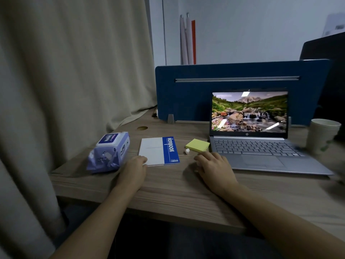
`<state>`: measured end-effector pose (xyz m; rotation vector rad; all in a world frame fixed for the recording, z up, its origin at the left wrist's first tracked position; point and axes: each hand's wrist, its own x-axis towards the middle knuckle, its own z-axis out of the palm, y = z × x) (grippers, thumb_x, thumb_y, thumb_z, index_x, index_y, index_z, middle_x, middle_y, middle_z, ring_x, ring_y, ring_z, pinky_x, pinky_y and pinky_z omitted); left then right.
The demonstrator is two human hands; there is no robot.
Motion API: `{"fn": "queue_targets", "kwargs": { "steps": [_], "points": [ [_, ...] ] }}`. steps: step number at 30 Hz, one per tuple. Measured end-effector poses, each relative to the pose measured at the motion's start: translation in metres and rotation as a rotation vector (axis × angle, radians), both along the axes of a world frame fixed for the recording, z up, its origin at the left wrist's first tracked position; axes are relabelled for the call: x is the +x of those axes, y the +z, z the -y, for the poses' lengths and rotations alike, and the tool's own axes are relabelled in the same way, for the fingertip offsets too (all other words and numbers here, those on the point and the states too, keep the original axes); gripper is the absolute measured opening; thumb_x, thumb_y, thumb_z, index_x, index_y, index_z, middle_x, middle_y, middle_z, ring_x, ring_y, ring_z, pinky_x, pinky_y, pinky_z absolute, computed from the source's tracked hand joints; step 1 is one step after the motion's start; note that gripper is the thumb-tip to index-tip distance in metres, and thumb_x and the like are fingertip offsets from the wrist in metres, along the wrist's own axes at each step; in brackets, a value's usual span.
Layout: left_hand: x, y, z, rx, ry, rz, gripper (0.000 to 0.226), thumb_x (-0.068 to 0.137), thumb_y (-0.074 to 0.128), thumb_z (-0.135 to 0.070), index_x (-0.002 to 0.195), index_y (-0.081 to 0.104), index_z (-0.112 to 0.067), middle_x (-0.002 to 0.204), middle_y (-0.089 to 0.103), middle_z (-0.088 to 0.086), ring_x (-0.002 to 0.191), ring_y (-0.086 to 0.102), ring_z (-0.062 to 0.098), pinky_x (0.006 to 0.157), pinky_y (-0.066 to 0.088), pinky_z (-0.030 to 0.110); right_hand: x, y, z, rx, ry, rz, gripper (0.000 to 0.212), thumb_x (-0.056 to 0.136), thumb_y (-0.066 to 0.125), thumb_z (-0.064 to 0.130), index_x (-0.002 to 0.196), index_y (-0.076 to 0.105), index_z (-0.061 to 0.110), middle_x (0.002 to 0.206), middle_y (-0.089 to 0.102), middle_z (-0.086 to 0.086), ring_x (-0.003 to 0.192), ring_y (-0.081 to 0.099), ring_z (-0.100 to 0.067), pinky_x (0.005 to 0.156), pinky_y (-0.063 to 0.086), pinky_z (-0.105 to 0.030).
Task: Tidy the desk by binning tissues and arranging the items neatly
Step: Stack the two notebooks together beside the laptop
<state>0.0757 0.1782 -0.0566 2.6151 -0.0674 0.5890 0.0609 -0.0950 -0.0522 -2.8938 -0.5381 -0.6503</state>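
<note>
Here the notebook point(158, 151), white with a blue band along its right edge, lies flat on the wooden desk point(168, 186), near the front and a little left of centre. The left hand point(134, 170) rests on the desk with its fingertips at the notebook's near left corner, touching it; the fingers curl downward, and whether they pinch the cover or only press on it cannot be told. Just left of the notebook sits a purple pack of wet wipes point(110, 152), lying at a slant with its lid end toward the back. To the notebook's right lies a small white earbud point(186, 151), and just beyond that a yellow pad of sticky notes point(197, 145), which sits close to the left edge of the open laptop point(261, 146). The right hand point(214, 168) lies palm down on the desk in front of the sticky notes, near the laptop's front left corner, fingers loosely bent and holding nothing visible. The laptop's screen shows a mountain stream scene. A stack of paper cups point(323, 135) stands at the laptop's right. Behind everything rises a blue divider panel point(186, 94), with a beige curtain point(65, 81) hanging at the left.
</note>
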Motion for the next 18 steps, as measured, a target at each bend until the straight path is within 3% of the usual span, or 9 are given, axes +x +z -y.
{"fn": "queue_targets", "kwargs": {
  "steps": [4,9,13,18],
  "points": [
    [0.024,-0.002,0.006,0.036,0.010,0.059,0.026,0.093,0.052,-0.004,0.112,0.068,-0.010,0.117,0.065,0.008,0.103,0.060,0.022,0.090,0.051,0.037,0.015,0.002,0.006,-0.033,-0.010,0.088,0.034,0.097,0.046,0.041,0.125,0.058,0.026,0.128,0.059,0.005,0.115,0.053,-0.021,0.092,0.041,-0.038],
    [0.056,-0.002,0.012,0.022,0.054,0.014,0.030,0.094,0.051,-0.004,0.119,0.064,-0.013,0.121,0.062,0.007,0.101,0.060,0.021,0.088,0.053,0.038,0.030,0.004,0.010,0.011,0.003,0.287,0.029,0.097,0.044,0.039,0.092,0.065,0.019,0.090,0.065,0.001,0.085,0.058,-0.024,0.074,0.042,-0.040],
    [0.083,0.005,0.019,0.016,0.072,-0.073,0.031,0.095,0.052,-0.008,0.124,0.060,-0.016,0.123,0.060,0.007,0.108,0.057,0.023,0.094,0.050,0.044,0.040,0.007,0.015,0.050,0.005,0.316,0.035,0.098,0.037,0.038,0.086,0.064,0.019,0.085,0.063,0.001,0.079,0.056,-0.024,0.072,0.041,-0.041],
    [0.121,0.004,0.027,-0.008,0.073,-0.051,0.028,0.096,0.049,-0.006,0.120,0.062,-0.016,0.122,0.061,0.007,0.106,0.057,0.024,0.089,0.050,0.041,0.053,0.007,0.020,0.097,-0.028,0.205,0.045,0.098,0.024,0.045,0.085,0.061,0.023,0.085,0.062,0.005,0.082,0.055,-0.019,0.079,0.039,-0.040]
  ]
}}
